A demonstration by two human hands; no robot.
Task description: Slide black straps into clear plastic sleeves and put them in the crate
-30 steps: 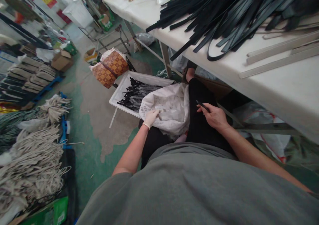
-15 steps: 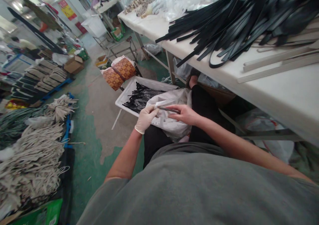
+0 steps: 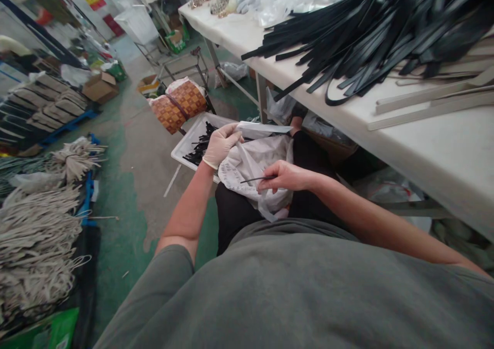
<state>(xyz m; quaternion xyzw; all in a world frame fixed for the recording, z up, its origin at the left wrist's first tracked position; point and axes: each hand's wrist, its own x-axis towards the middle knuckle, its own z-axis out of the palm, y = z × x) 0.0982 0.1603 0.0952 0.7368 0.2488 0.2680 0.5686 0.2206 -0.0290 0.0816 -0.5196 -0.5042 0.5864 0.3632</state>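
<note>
My left hand (image 3: 222,144), in a pale glove, is closed on a whitish strip (image 3: 264,127) that stretches out to the right; a second length hangs from the fingers. Lower and to the right, my bare right hand (image 3: 283,176) pinches a thin dark strip (image 3: 252,179) whose free end points left. Both hands are over a white printed sack (image 3: 233,176) lying across my lap. Just beyond my left hand stands a white plastic bin (image 3: 179,153) with black strips (image 3: 200,145) in it, partly hidden by the hand and sack.
A white table (image 3: 335,107) on the right bears a pile of black straps (image 3: 358,40) and beige straps (image 3: 432,99), some overhanging its edge. A checked cushioned seat (image 3: 179,104) stands past the bin. Bundles of beige cord (image 3: 38,246) lie on the left.
My hands have moved apart. The left has risen away with the whitish strip, while the right stays low with the dark strip, which both hands touched before. The view has shifted slightly.
</note>
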